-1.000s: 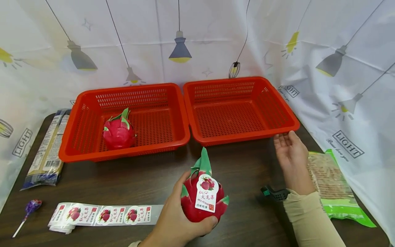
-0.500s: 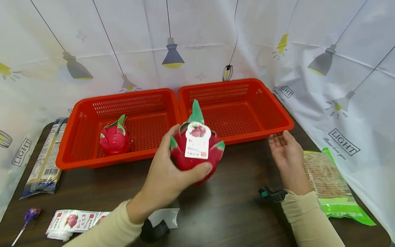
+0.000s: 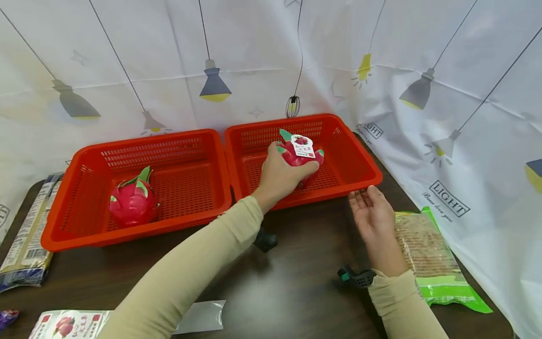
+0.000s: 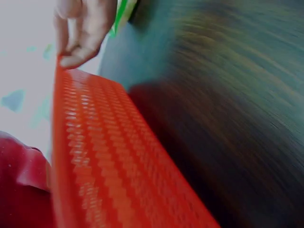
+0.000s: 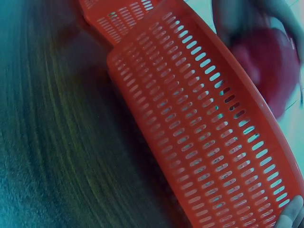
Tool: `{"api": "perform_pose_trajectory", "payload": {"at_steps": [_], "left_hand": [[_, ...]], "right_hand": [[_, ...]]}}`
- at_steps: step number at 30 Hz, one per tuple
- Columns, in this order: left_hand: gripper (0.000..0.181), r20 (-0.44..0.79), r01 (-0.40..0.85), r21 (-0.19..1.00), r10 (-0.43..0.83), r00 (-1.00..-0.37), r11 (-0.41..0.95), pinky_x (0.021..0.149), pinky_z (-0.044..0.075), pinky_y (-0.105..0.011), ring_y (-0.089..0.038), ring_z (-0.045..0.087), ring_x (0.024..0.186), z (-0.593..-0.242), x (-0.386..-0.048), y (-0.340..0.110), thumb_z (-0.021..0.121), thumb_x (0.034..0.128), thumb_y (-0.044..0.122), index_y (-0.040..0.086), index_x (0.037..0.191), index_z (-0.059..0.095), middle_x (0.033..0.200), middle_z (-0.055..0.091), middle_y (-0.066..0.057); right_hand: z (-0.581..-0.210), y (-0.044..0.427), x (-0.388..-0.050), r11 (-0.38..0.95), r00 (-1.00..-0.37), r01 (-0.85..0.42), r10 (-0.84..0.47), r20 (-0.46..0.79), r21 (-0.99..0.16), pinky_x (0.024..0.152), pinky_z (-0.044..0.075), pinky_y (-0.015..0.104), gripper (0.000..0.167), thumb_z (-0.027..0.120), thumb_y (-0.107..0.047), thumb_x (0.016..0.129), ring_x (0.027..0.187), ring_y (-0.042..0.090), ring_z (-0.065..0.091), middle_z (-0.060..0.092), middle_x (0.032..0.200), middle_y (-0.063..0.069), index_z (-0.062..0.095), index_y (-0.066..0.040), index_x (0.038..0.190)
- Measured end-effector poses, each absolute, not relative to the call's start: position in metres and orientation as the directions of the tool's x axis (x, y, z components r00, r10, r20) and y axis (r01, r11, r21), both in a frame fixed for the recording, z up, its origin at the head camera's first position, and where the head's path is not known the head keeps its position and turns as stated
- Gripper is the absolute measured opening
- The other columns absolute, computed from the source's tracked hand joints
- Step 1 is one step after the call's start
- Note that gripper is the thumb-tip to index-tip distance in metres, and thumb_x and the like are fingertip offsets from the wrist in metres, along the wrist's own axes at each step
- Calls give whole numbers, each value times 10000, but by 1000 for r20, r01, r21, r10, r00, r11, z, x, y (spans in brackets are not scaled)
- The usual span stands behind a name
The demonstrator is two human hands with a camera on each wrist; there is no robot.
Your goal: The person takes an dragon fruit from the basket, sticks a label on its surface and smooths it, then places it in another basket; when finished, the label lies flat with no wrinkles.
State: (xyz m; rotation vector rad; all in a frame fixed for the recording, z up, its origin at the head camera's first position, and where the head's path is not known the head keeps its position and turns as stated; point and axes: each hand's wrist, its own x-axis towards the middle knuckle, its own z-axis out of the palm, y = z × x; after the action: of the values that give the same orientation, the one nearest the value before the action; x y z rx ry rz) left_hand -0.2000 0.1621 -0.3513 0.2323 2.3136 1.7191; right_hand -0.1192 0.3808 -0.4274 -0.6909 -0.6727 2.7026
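Note:
In the head view my left hand (image 3: 281,176) grips a red dragon fruit (image 3: 298,162) with green tips and a white label (image 3: 303,146), held over the right red basket (image 3: 368,181). My right hand (image 3: 373,217), palm up with relaxed fingers, touches that basket's front rim near its right corner. The left wrist view shows the right-hand fingers (image 4: 85,38) at the rim and part of the fruit (image 4: 23,180) at the left edge. Blurred in the right wrist view, the fruit (image 5: 270,66) is beyond the basket wall (image 5: 190,133).
The left red basket (image 3: 55,235) holds another dragon fruit (image 3: 133,205). A label strip (image 3: 72,325) and a lollipop (image 3: 7,318) lie at the front left. Packages flank the baskets: one at the left (image 3: 34,235), a green-edged one (image 3: 432,249) at the right.
My left hand has carried the labelled dragon fruit forward and right, from above the table to over the right basket. My right hand has stayed at the basket rim; the head view has shifted.

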Motion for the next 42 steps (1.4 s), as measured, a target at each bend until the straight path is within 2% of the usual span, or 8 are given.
{"api": "perform_pose_trajectory", "payload": {"at_steps": [4, 7, 11, 18, 24, 29, 35, 42], "left_hand": [[974, -162, -83, 945, 232, -959, 317, 1064, 519, -456, -276, 488, 1317, -363, -213, 188, 828, 812, 372, 126, 1541, 230, 1439, 474, -90], [981, -180, -104, 934, 200, -963, 343, 1116, 473, -461, -297, 471, 1320, -372, -221, 197, 836, 796, 364, 92, 1532, 248, 1435, 463, -116], [928, -185, -104, 922, 187, -965, 374, 1121, 465, -437, -303, 476, 1302, -383, -229, 206, 840, 788, 343, 55, 1486, 300, 1406, 477, -140], [946, -211, -105, 902, 217, -953, 418, 1172, 418, -420, -308, 457, 1326, -394, -236, 224, 837, 788, 319, 34, 1489, 268, 1416, 467, -160], [932, -253, -140, 905, 244, -936, 402, 1184, 408, -434, -311, 441, 1343, -398, -240, 238, 837, 827, 292, 49, 1505, 244, 1459, 411, -160], [1016, -293, -136, 880, 293, -910, 455, 1202, 387, -426, -319, 441, 1381, -398, -239, 250, 830, 847, 326, 36, 1557, 164, 1522, 366, -177], [1096, -338, -100, 802, 310, -889, 589, 1211, 375, -431, -335, 429, 1425, -394, -234, 262, 798, 859, 412, 35, 1600, 84, 1602, 331, -166], [1150, -352, -88, 791, 333, -875, 605, 1191, 401, -446, -333, 440, 1414, -386, -229, 273, 819, 826, 436, 68, 1613, 66, 1584, 353, -167]], "right_hand": [[-431, 369, -122, -822, -852, -118, 372, -369, -557, 827, 574, 264, 280, 542, -174, 1034, 949, 158, 559, 590, 1052, 46, 479, -137, 1304], [-434, 358, -126, -809, -852, -101, 371, -370, -579, 828, 565, 246, 200, 513, -185, 1046, 935, 148, 554, 580, 1022, 36, 489, -135, 1238], [-437, 347, -129, -796, -859, -83, 362, -362, -599, 836, 554, 231, 133, 469, -195, 1066, 941, 139, 536, 557, 1020, 25, 479, -140, 1187], [-439, 343, -130, -771, -870, -77, 362, -336, -632, 861, 543, 217, 161, 440, -210, 1079, 972, 132, 518, 540, 1050, 10, 450, -145, 1226], [-437, 349, -126, -751, -869, -82, 375, -322, -655, 869, 538, 217, 185, 424, -215, 1084, 981, 135, 508, 533, 1061, 14, 435, -136, 1251], [-435, 358, -123, -747, -862, -78, 384, -332, -661, 886, 537, 218, 266, 455, -226, 1074, 1011, 139, 499, 535, 1104, 18, 418, -141, 1323], [-431, 370, -120, -766, -844, -67, 386, -373, -640, 902, 547, 225, 429, 516, -240, 1049, 1060, 146, 500, 544, 1166, 14, 379, -170, 1450], [-426, 386, -116, -793, -840, -95, 388, -379, -601, 872, 570, 248, 377, 545, -202, 1040, 1005, 159, 542, 596, 1093, 33, 438, -162, 1399]]}}
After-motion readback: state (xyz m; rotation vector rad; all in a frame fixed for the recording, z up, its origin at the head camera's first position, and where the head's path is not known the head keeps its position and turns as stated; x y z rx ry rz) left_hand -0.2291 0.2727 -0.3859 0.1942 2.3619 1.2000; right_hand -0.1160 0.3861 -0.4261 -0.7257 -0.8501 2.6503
